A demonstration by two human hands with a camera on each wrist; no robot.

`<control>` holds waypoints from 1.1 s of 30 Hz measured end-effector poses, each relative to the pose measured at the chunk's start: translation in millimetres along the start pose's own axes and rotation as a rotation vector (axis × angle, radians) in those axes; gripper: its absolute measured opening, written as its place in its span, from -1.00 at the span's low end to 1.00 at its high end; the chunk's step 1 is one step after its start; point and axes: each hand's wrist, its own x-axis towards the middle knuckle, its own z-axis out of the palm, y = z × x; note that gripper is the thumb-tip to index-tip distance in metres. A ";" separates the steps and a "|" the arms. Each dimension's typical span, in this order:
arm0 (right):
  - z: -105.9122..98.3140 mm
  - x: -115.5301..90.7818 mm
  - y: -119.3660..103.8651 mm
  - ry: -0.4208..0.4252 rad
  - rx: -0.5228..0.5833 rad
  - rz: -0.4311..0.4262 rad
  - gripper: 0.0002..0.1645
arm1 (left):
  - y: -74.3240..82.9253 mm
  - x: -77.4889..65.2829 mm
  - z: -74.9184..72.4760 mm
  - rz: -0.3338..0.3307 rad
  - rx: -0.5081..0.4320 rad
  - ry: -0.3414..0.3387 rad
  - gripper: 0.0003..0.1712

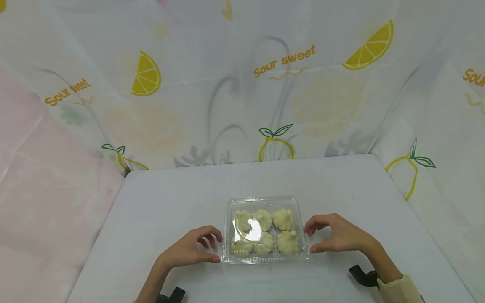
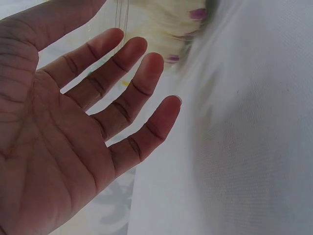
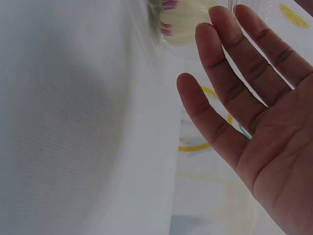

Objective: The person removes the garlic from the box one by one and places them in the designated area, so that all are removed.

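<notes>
A clear plastic clamshell box [image 1: 264, 203] with its lid down lies flat on the white table. Inside it are several pale, round, lobed pieces [image 1: 287, 243], like garlic bulbs or pleated buns; purple marks show low on those in both wrist views. At the box's left side is my left hand [image 1: 193, 248], fingers loosely bent and thumb apart from them. My right hand [image 1: 337, 235] stands opposite, at the right side, in much the same pose. Fingertips of both hands are at or very near the box's walls; whether they touch, I cannot tell. Neither hand holds anything.
The white tabletop [image 1: 182, 193] stretches around the box. Behind it and at the sides hangs a cloth [image 1: 242, 101] printed with lemons and lettering. A black piece [image 1: 363, 276] sits at the right wrist, another [image 1: 175, 296] at the left.
</notes>
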 end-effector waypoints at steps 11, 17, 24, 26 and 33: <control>8.1 0.1 2.2 -0.019 0.057 -0.017 -0.47 | -0.1 -1.2 3.7 -0.035 0.000 0.001 -0.41; 14.4 -0.5 3.2 -0.029 0.071 0.026 -0.37 | -0.8 -0.3 5.9 -0.024 -0.014 0.005 -0.40; 17.2 -0.7 0.8 -0.033 0.051 0.076 -0.39 | 0.2 0.1 7.6 -0.014 -0.028 0.006 -0.39; 17.7 -0.8 0.6 -0.035 0.047 0.078 -0.40 | 0.8 -0.2 8.1 -0.016 -0.032 0.005 -0.37; 17.4 -1.4 -1.3 -0.035 0.040 0.061 -0.44 | 1.8 -0.2 10.1 -0.016 -0.066 -0.015 -0.29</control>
